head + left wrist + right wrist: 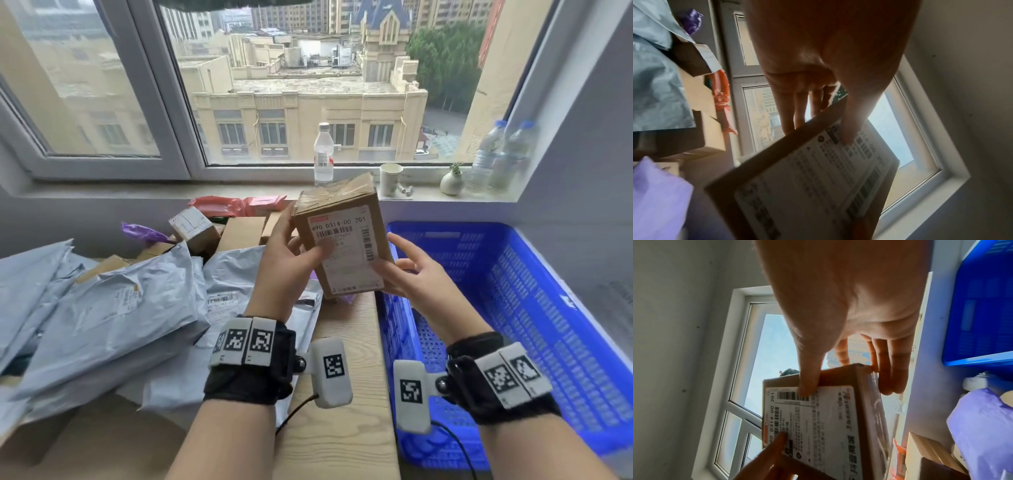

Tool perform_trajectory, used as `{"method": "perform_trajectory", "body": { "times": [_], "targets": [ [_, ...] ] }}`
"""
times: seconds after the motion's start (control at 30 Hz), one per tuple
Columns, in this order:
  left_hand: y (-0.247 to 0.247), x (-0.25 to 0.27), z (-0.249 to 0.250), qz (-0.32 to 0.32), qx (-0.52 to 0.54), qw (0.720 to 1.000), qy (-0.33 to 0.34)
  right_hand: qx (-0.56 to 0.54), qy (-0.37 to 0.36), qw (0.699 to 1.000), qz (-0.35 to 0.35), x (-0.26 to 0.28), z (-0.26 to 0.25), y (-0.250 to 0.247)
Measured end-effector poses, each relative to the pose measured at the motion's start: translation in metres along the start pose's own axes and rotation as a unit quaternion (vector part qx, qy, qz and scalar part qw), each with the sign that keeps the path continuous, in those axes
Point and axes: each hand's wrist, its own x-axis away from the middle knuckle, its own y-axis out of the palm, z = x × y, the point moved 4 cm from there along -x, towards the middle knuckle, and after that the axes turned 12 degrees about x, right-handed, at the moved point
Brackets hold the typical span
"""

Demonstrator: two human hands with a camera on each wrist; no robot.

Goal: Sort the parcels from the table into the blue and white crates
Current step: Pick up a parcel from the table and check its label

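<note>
Between both hands (287, 260) — taped cardboard box (342, 240)

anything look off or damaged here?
Nothing damaged. The cardboard box is held tilted in the left hand and right hand, label facing the camera, tape crinkled on top. Grey mailers lie in a loose heap on the table. The blue crate holds nothing visible.

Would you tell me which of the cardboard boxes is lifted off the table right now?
The labelled cardboard box gripped between the left hand and right hand; the other boxes lie in the pile.
</note>
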Motion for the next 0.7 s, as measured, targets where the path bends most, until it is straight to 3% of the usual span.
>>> {"method": "perform_trajectory", "body": {
  "times": [0.13,0.3,0.57,0.7],
  "targets": [
    [-0.016,0.004,0.017,-0.043,0.041,0.998,0.012,0.007,-0.002,1.0,-0.002,0.007,-0.015,0.019],
    [-0.035,0.013,0.019,-0.065,0.009,0.998,-0.001,-0.037,-0.017,0.999,0.005,0.021,-0.033,0.043],
    [-0.048,0.015,0.019,-0.134,-0.037,0.989,-0.044,-0.036,-0.018,0.998,0.043,0.033,-0.044,0.037],
    [-0.043,0.018,0.019,-0.158,0.001,0.985,-0.068,-0.054,-0.018,0.997,0.053,0.034,-0.048,0.036]
  ]
}}
